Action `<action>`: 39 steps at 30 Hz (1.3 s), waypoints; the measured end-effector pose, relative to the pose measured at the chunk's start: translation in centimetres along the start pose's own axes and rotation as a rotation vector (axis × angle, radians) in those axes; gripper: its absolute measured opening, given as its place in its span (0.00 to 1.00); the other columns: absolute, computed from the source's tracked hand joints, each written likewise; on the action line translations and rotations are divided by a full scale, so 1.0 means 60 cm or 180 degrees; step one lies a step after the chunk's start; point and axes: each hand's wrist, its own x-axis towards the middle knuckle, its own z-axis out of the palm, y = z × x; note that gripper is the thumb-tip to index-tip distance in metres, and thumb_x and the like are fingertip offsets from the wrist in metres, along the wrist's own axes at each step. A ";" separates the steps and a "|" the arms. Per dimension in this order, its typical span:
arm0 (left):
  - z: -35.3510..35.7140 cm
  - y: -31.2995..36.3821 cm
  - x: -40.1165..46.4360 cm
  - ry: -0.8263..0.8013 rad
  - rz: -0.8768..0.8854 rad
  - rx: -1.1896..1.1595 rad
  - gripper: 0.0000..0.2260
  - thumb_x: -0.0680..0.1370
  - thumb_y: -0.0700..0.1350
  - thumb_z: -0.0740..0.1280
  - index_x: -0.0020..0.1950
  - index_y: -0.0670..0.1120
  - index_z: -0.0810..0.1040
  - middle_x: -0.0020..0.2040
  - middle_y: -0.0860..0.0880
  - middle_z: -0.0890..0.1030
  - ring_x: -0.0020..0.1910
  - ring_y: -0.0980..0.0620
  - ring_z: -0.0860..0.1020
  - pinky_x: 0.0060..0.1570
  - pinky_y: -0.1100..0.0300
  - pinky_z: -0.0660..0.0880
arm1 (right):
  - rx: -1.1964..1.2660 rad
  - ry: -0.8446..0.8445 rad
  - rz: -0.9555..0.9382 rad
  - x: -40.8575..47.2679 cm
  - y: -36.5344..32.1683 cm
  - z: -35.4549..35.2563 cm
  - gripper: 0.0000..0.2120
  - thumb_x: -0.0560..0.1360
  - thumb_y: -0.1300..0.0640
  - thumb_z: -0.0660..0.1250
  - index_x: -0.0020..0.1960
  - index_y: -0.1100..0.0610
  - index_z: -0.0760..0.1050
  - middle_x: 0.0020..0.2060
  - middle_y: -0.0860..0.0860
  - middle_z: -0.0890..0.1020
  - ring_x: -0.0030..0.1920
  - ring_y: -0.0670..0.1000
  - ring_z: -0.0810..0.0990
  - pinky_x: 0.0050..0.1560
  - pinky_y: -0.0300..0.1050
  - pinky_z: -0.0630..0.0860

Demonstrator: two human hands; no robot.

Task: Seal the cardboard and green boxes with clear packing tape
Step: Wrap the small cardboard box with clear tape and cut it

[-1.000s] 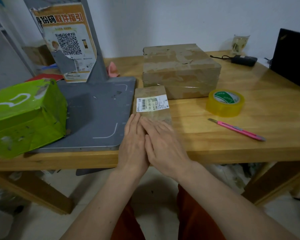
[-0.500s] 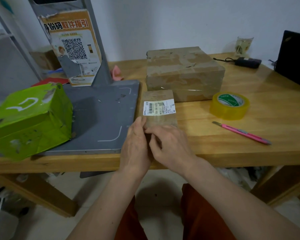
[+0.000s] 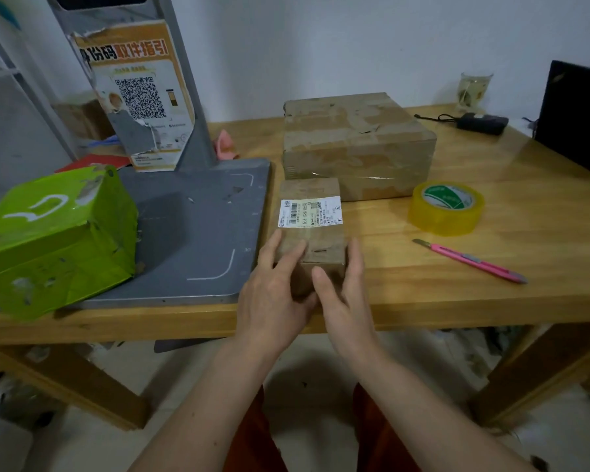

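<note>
Three boxes stood on the wooden table (image 3: pixel 423 294): a small cardboard box (image 3: pixel 312 229) with one white shipping label (image 3: pixel 310 212) on top, a large cardboard box (image 3: pixel 356 144) just behind it, and one green box (image 3: pixel 53 236) well to the left, resting on the grey metal base plate (image 3: pixel 191 233) of a stand. All three were closed, so their contents could not be told. There was one roll of packing tape (image 3: pixel 446 207), lying flat to the right of the small box, and one pink utility knife (image 3: pixel 470 261) in front of the roll, apart from it.

Compared with a second before, when both hands lay flat and pressed side by side on the near end of the small box, they had moved apart. The left hand (image 3: pixel 275 291) gripped the box's near left corner, thumb lying across the top and fingers along the left side. The right hand (image 3: pixel 346 291) held the near right corner, thumb on the front face and fingers up the right side. The box sat at the table's near edge, beside the plate

At the back of the table there was one glass (image 3: pixel 472 92), one black adapter (image 3: pixel 482 123) and one dark screen (image 3: pixel 576 117)
</note>
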 end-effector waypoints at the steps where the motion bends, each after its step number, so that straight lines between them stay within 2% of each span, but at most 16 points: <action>1: 0.002 0.002 0.000 0.0010 -0.0028 -0.0074 0.33 0.75 0.54 0.71 0.77 0.59 0.59 0.79 0.59 0.47 0.75 0.51 0.60 0.69 0.51 0.64 | -0.0060 -0.0065 0.0118 -0.002 -0.001 -0.004 0.33 0.81 0.54 0.61 0.79 0.48 0.46 0.69 0.39 0.67 0.62 0.24 0.65 0.61 0.24 0.66; 3: 0.007 0.007 -0.002 0.0071 -0.0066 -0.0343 0.30 0.77 0.56 0.67 0.77 0.58 0.60 0.79 0.58 0.45 0.76 0.51 0.57 0.70 0.51 0.62 | -0.0112 -0.0149 0.0209 -0.004 -0.001 -0.012 0.27 0.81 0.51 0.58 0.77 0.44 0.51 0.64 0.34 0.69 0.55 0.20 0.66 0.54 0.19 0.66; 5: 0.010 0.014 0.000 0.0158 -0.0301 -0.0860 0.28 0.78 0.58 0.64 0.76 0.57 0.62 0.78 0.57 0.42 0.77 0.50 0.54 0.71 0.52 0.60 | -0.0108 -0.0289 0.0247 -0.007 -0.016 -0.015 0.25 0.80 0.44 0.55 0.75 0.40 0.52 0.65 0.34 0.69 0.57 0.21 0.66 0.55 0.19 0.65; 7: 0.001 0.025 0.007 0.0251 -0.0851 -0.1677 0.29 0.75 0.62 0.67 0.74 0.57 0.65 0.77 0.58 0.45 0.73 0.51 0.58 0.69 0.55 0.62 | -0.0314 -0.0458 0.0119 -0.015 -0.032 -0.011 0.30 0.79 0.36 0.52 0.78 0.42 0.49 0.75 0.39 0.59 0.69 0.28 0.57 0.65 0.24 0.59; 9: -0.006 0.028 0.020 0.0451 -0.1395 -0.2439 0.29 0.68 0.65 0.72 0.66 0.58 0.71 0.74 0.53 0.55 0.67 0.51 0.65 0.67 0.53 0.69 | -0.0879 -0.0701 -0.0299 -0.023 -0.048 -0.004 0.34 0.78 0.33 0.48 0.79 0.46 0.48 0.77 0.39 0.49 0.74 0.32 0.45 0.74 0.32 0.48; 11: -0.009 0.020 0.029 0.0636 -0.1682 -0.3075 0.29 0.61 0.68 0.75 0.58 0.58 0.77 0.69 0.49 0.70 0.62 0.49 0.75 0.61 0.49 0.76 | -0.1398 -0.0825 -0.0786 -0.025 -0.052 -0.004 0.34 0.78 0.35 0.46 0.78 0.50 0.51 0.78 0.42 0.51 0.75 0.34 0.44 0.75 0.35 0.46; 13: -0.010 0.017 0.029 0.0646 -0.1791 -0.3785 0.30 0.60 0.68 0.73 0.57 0.54 0.80 0.60 0.47 0.81 0.58 0.47 0.80 0.59 0.47 0.77 | -0.1666 -0.0758 -0.1256 -0.023 -0.049 -0.010 0.31 0.80 0.38 0.48 0.76 0.55 0.61 0.76 0.46 0.60 0.76 0.37 0.51 0.76 0.39 0.51; 16: -0.022 0.024 0.022 0.0409 -0.1846 -0.4470 0.29 0.69 0.67 0.68 0.61 0.49 0.81 0.56 0.47 0.84 0.56 0.47 0.82 0.55 0.48 0.77 | -0.1366 -0.0539 -0.1589 -0.020 -0.040 -0.023 0.23 0.82 0.47 0.54 0.71 0.59 0.69 0.72 0.50 0.69 0.75 0.42 0.60 0.75 0.42 0.59; 19: -0.038 0.032 0.023 -0.0108 -0.2183 -0.5192 0.26 0.75 0.66 0.62 0.61 0.47 0.81 0.54 0.44 0.85 0.54 0.45 0.83 0.48 0.51 0.78 | -0.1447 -0.0373 -0.1726 -0.021 -0.035 -0.025 0.25 0.82 0.48 0.55 0.74 0.60 0.64 0.74 0.52 0.65 0.76 0.45 0.58 0.75 0.43 0.58; 22: -0.050 0.041 0.026 -0.0422 -0.2537 -0.5758 0.28 0.72 0.67 0.65 0.59 0.46 0.83 0.51 0.40 0.85 0.50 0.40 0.83 0.46 0.47 0.79 | -0.1937 -0.0517 -0.2044 -0.017 -0.032 -0.025 0.26 0.82 0.48 0.54 0.75 0.61 0.63 0.76 0.53 0.61 0.77 0.48 0.56 0.76 0.43 0.57; 26: -0.044 0.040 0.026 -0.0580 -0.2638 -0.5832 0.29 0.71 0.67 0.67 0.60 0.46 0.82 0.52 0.38 0.84 0.53 0.36 0.82 0.49 0.42 0.79 | -0.1981 -0.0388 -0.2183 -0.004 -0.029 -0.042 0.22 0.82 0.52 0.55 0.71 0.63 0.69 0.73 0.55 0.67 0.75 0.48 0.62 0.74 0.46 0.63; 29: -0.039 0.048 0.027 -0.0255 -0.2359 -0.5477 0.27 0.72 0.67 0.66 0.61 0.48 0.81 0.55 0.40 0.84 0.56 0.39 0.81 0.53 0.42 0.78 | -0.2153 -0.0184 -0.1997 0.000 -0.021 -0.067 0.21 0.82 0.52 0.55 0.71 0.62 0.69 0.74 0.54 0.66 0.75 0.47 0.62 0.74 0.40 0.60; 31: -0.036 0.053 0.027 0.0359 -0.1914 -0.4463 0.26 0.70 0.67 0.68 0.60 0.52 0.81 0.58 0.48 0.83 0.59 0.46 0.80 0.58 0.45 0.77 | -0.2311 0.0100 -0.1669 0.007 -0.016 -0.094 0.21 0.81 0.51 0.55 0.70 0.59 0.70 0.73 0.53 0.67 0.75 0.47 0.62 0.74 0.42 0.60; 34: -0.025 0.057 0.023 0.1027 -0.1151 -0.2786 0.17 0.70 0.62 0.73 0.58 0.62 0.80 0.67 0.54 0.71 0.64 0.56 0.72 0.61 0.56 0.73 | -0.2866 0.0510 -0.0937 0.031 -0.005 -0.153 0.18 0.81 0.54 0.59 0.68 0.58 0.72 0.71 0.53 0.70 0.74 0.51 0.64 0.74 0.52 0.61; 37: 0.004 0.060 0.019 0.1065 -0.0844 -0.2068 0.19 0.69 0.58 0.74 0.59 0.64 0.77 0.71 0.54 0.61 0.70 0.56 0.62 0.67 0.53 0.70 | -0.3501 0.0721 -0.0165 0.058 0.008 -0.220 0.17 0.80 0.57 0.62 0.68 0.60 0.72 0.68 0.57 0.73 0.71 0.56 0.66 0.74 0.53 0.60; 39: 0.021 0.067 0.017 0.1034 -0.0861 -0.2026 0.21 0.68 0.59 0.74 0.60 0.64 0.77 0.72 0.53 0.60 0.72 0.54 0.61 0.70 0.51 0.68 | -0.3724 0.0738 0.0214 0.071 0.016 -0.257 0.18 0.79 0.57 0.62 0.68 0.61 0.70 0.64 0.59 0.75 0.67 0.58 0.69 0.71 0.53 0.63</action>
